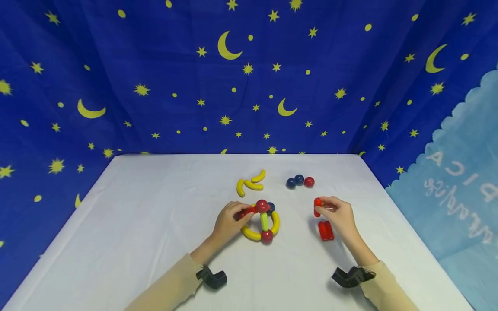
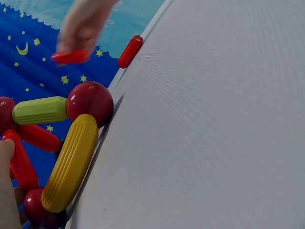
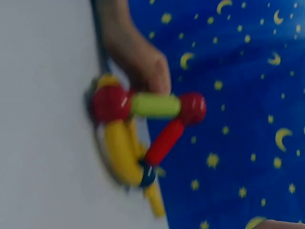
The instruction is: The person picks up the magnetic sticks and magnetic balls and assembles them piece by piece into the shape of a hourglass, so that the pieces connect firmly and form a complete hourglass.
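Observation:
A toy frame of rods and balls stands on the table, with curved yellow rods (image 1: 276, 222) forming a ring at its base. From a red ball (image 1: 266, 236) on that ring, a light green rod (image 1: 264, 221) rises to a raised red ball (image 1: 262, 205). Red rods slope down from the raised ball too, as the right wrist view shows with one red rod (image 3: 165, 141) ending at a dark blue ball (image 3: 148, 174). My left hand (image 1: 227, 221) pinches another red rod (image 2: 23, 162) of the frame. To the right, my right hand (image 1: 343, 214) pinches a loose red rod (image 1: 317, 207) upright above the table.
Two red rods (image 1: 326, 231) lie side by side beneath my right hand. Farther back are three curved yellow rods (image 1: 254, 185), and right of them two dark blue balls (image 1: 298, 179) and a red ball (image 1: 309, 182). A starry blue cloth (image 1: 175, 121) hangs behind the white table (image 1: 155, 242).

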Motion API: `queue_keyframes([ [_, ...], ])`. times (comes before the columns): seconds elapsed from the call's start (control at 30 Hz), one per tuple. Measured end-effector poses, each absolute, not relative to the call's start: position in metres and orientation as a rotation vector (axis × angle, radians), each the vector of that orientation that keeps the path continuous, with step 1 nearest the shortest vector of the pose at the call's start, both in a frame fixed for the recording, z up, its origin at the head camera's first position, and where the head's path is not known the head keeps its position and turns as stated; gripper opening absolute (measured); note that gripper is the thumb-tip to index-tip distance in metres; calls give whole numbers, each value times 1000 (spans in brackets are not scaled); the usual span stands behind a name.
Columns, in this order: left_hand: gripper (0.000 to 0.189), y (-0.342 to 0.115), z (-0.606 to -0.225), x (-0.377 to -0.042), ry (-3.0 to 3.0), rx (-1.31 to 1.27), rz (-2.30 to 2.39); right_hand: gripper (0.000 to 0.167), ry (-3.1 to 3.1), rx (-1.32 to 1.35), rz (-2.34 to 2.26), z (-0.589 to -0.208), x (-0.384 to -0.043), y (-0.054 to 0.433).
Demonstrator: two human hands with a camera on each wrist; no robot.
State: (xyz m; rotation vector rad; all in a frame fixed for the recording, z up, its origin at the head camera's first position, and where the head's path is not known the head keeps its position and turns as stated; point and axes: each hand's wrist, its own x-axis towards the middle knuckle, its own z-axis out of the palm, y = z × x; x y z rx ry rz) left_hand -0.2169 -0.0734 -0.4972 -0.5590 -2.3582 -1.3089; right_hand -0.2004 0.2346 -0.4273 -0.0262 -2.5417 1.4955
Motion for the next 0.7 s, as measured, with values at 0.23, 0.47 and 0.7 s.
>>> queue_keyframes([
  [0.23, 20, -73, -498, -216, -2356, -588, -1314, 31, -2440, 248, 1851, -405, -225, 169],
  [0.47, 20, -73, -497, -215, -2353, -620, -1316, 30, -2413, 554, 1817, -399, -239, 124],
  [0.7, 20, -78, -494, -216, -2312, -682, -1285, 32, -2445, 713, 1722, -407, -242, 108],
])
